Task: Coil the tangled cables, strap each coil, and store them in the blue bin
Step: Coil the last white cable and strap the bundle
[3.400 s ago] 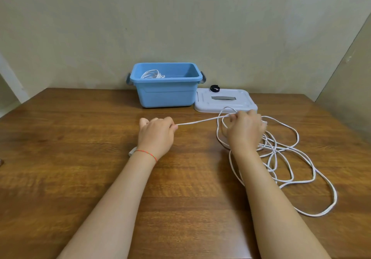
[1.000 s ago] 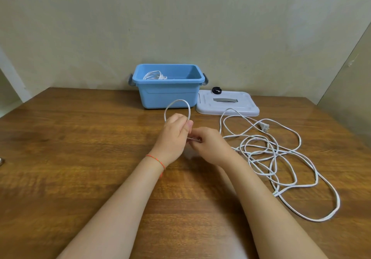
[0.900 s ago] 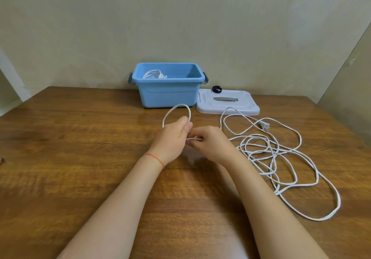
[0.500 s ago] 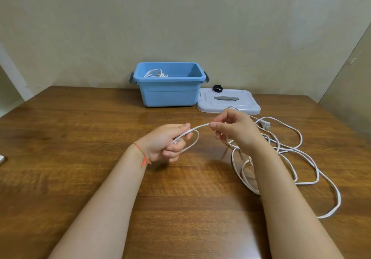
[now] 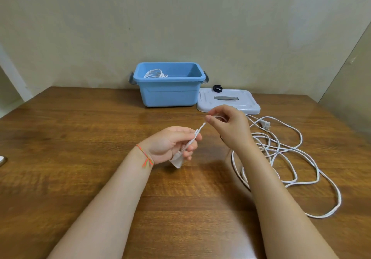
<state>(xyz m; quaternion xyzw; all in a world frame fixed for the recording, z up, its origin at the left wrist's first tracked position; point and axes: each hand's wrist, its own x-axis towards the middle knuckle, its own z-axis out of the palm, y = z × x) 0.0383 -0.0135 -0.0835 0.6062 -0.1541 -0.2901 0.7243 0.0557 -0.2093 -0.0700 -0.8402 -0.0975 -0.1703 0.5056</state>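
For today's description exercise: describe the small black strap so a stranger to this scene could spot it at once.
Find the blue bin at the back of the wooden table. Just right of it lies a flat white lid. The strap sits on the lid's far edge: a small ring, the only black thing among white cable and plastic.

Layout around my two-hand grip on the cable

My left hand (image 5: 170, 144) and right hand (image 5: 230, 126) hold the cable (image 5: 281, 154) mid-table (image 5: 70, 148); its loose loops lie to the right of the grip w/ the plug (image 5: 265, 124) just beyond. Bin (image 5: 170, 94) sits behind the grip, a coil (image 5: 155, 73) in it; lid (image 5: 228, 103) beside the bin on its right, strap (image 5: 217, 88) on the lid.
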